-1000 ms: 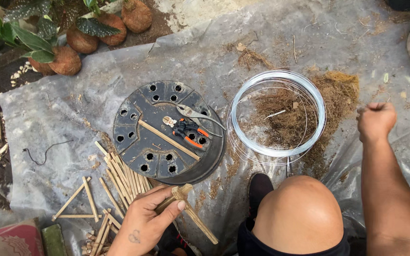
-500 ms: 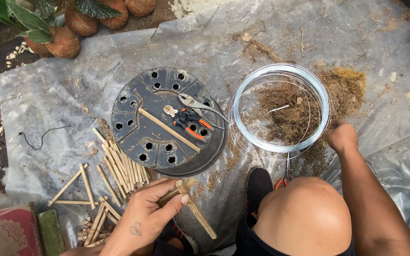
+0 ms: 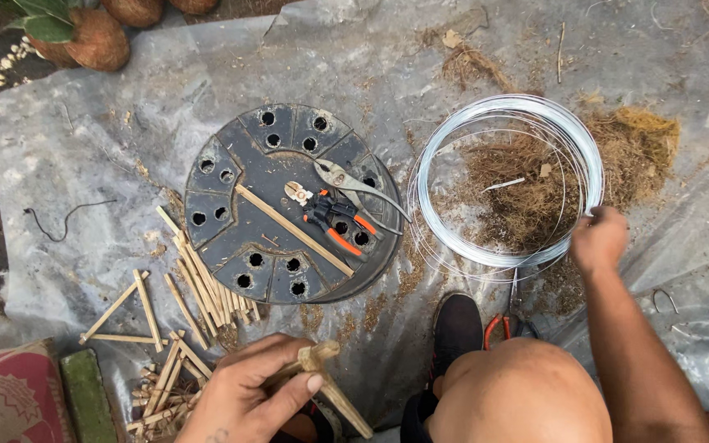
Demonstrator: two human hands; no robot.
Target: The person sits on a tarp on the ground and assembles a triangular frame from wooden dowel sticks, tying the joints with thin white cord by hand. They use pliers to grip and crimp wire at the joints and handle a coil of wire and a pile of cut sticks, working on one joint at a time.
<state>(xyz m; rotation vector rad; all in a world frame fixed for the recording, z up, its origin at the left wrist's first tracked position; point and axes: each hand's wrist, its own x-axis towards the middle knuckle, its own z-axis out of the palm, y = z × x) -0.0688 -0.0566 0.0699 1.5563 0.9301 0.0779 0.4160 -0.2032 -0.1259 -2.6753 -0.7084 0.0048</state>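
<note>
Your left hand (image 3: 252, 390) sits low in the head view, fingers curled shut around a small bundle of bamboo sticks (image 3: 322, 379) — the thumb presses across the top and one stick juts out toward the lower right. Your right hand (image 3: 599, 239) is stretched out well apart from the left, closed on the near right edge of the wire coil (image 3: 509, 180); whether the fingers fully pinch the strands you cannot tell, since the back of the hand hides them.

The coil of silvery wire lies flat on the grey plastic sheet (image 3: 125, 107), ringed around a heap of brown coconut fibre (image 3: 527, 184) that spills past it to the right. Left of the coil lies a round dark tray (image 3: 231, 172) with holes about its rim, turned flat on the sheet. On it rest one long bamboo stick (image 3: 293, 230), laid diagonally, and just beside it pruning shears (image 3: 342, 221) with black and orange grips, plus a second metal-handled tool crossing them.

More cut sticks (image 3: 198, 283) fan out off the tray's lower left edge, and three form a loose triangle (image 3: 125, 312) farther left. Your bare knee (image 3: 519, 394) fills the bottom middle — red-handled pliers (image 3: 506, 324) peek out just above it, beside a black shoe (image 3: 457, 324).
</note>
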